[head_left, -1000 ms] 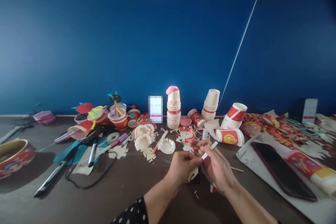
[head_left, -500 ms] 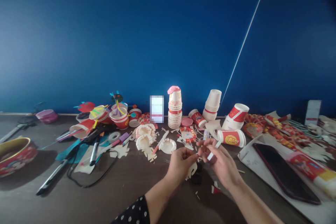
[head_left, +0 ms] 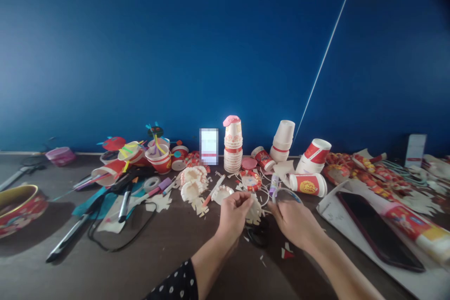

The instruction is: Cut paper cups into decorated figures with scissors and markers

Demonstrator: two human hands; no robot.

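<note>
My left hand [head_left: 234, 215] has its fingers curled together at a white cut-paper piece [head_left: 254, 211] with a fringed edge, which seems held against the fingertips. My right hand [head_left: 293, 221] pinches a thin curved strip [head_left: 287, 195] that arcs above it; its material is hard to tell. Black-handled scissors [head_left: 260, 235] lie on the dark table [head_left: 168, 262] just under the hands. A glue stick with a purple cap [head_left: 273, 185] stands just beyond my right fingers.
Cut paper cups [head_left: 191, 190] and scraps lie left of my hands. Behind stand stacked paper cups [head_left: 232, 145]. A red-printed cup [head_left: 308, 184] lies right, near a black phone [head_left: 378, 229] on white paper. Markers [head_left: 124, 204] and a red bowl [head_left: 19, 208] sit left, before a blue wall [head_left: 176, 56].
My hands have moved lower and apart. The white paper piece has risen from the table up to my left hand, and the straight white strip no longer shows in my right fingers.
</note>
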